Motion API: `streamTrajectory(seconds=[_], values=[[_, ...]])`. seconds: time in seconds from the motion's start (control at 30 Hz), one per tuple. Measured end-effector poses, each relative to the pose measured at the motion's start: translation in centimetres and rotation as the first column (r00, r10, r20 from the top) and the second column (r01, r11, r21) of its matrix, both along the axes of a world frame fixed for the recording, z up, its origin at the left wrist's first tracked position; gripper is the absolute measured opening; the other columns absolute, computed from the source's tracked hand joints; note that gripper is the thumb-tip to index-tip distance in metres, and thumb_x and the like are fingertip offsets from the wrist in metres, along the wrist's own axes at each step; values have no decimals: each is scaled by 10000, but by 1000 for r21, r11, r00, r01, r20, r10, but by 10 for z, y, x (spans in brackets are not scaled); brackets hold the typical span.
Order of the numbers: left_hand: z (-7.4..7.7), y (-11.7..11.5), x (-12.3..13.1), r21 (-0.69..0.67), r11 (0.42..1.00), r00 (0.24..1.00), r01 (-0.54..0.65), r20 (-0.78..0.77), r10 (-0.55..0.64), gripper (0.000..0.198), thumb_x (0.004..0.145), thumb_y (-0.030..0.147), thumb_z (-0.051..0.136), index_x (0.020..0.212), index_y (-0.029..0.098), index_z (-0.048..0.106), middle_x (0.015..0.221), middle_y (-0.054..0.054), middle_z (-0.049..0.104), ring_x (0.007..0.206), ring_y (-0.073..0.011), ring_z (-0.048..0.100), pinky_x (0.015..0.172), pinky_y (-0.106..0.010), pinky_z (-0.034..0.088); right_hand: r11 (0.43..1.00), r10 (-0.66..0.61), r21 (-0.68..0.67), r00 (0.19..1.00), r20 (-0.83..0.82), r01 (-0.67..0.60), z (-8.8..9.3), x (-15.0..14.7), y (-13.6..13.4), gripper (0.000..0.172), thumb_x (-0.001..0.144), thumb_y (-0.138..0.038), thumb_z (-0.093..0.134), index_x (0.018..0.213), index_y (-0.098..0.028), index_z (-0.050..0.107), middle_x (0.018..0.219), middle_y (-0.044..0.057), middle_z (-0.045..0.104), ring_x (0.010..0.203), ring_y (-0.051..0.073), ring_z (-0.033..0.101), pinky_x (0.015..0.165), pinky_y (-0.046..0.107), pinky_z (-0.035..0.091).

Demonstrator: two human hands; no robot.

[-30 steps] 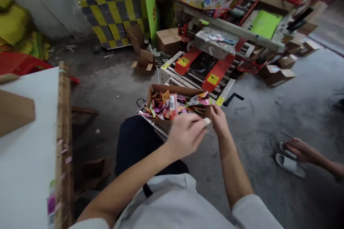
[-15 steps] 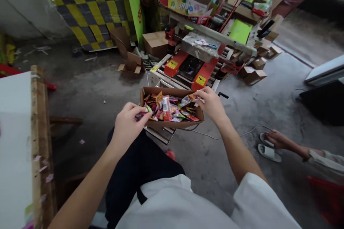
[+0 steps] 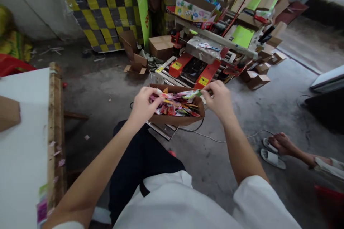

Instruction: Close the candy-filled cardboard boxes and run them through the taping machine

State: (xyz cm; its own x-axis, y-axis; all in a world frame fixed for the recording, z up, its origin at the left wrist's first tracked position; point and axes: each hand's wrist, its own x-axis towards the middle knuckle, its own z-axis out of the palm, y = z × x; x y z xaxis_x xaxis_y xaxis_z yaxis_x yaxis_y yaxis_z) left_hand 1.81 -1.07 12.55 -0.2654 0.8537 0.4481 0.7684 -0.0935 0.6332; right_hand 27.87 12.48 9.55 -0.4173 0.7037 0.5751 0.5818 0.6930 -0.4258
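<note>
An open cardboard box (image 3: 177, 120) full of small colourful snack packets (image 3: 178, 109) sits in front of me on the end of a roller conveyor. Over its left end is my left hand (image 3: 145, 105), thumb and fingers closed on a small pinkish packet (image 3: 165, 95). My right hand (image 3: 219, 100) is at the box's right end and pinches the tip of a green and white packet (image 3: 191, 94), which stretches over the heap. Fingers partly cover what each hand holds.
Beyond the box stands a taping machine with orange rails (image 3: 180, 65). A white-topped table (image 3: 24, 150) with a wooden edge is on the left. Small cartons (image 3: 258, 80) lie right of the machine. Another person's foot (image 3: 286, 143) and a cable (image 3: 212, 139) are at right.
My left hand has moved up and right over the box. My right hand has shifted slightly right, now holding a green and white packet. The view has turned a little left.
</note>
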Motion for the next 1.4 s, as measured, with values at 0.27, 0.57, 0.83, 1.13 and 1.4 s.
streamTrajectory(seconds=[0.27,0.57,0.83,1.13,1.4], values=[[10,-12,-27,-253,958,794,-133,-606,-49,242,845,237,691,1081,246,746,1312,-136,627,1270,-374,461,1033,-545,376,980,192,-67,979,70,-187,-10,-14,-10,295,913,-235,636,1200,-168,649,1117,138,596,1041,286,605,933,444,523],[32,-7,-28,-254,951,719,-174,-693,-54,140,871,212,613,797,208,732,1052,-99,697,1107,-320,524,982,-515,366,879,385,148,858,341,-453,12,-134,8,299,987,-122,490,1201,-217,676,1511,97,439,1430,308,343,1161,505,382],[77,-27,-26,138,969,852,-207,-460,248,224,936,430,563,895,264,708,967,-35,695,1002,-266,609,931,-475,461,931,288,234,958,6,-281,13,-79,31,136,945,-190,552,917,-214,682,1357,88,511,1323,320,435,1121,573,386],[3,3,-30,-121,993,880,-7,-473,-51,434,875,402,678,1268,219,650,1341,-151,586,1250,-344,528,1004,-514,452,964,213,-157,977,-22,-213,-31,28,19,412,829,-412,749,1188,-224,678,1264,145,557,1217,350,536,1001,536,505],[-11,19,-84,-313,867,917,388,33,-399,682,803,520,724,1376,215,512,965,-32,568,688,-137,541,626,-271,483,608,377,-611,862,-340,-507,-44,37,28,708,846,-628,730,1390,-232,512,912,12,579,740,153,558,649,273,501]])
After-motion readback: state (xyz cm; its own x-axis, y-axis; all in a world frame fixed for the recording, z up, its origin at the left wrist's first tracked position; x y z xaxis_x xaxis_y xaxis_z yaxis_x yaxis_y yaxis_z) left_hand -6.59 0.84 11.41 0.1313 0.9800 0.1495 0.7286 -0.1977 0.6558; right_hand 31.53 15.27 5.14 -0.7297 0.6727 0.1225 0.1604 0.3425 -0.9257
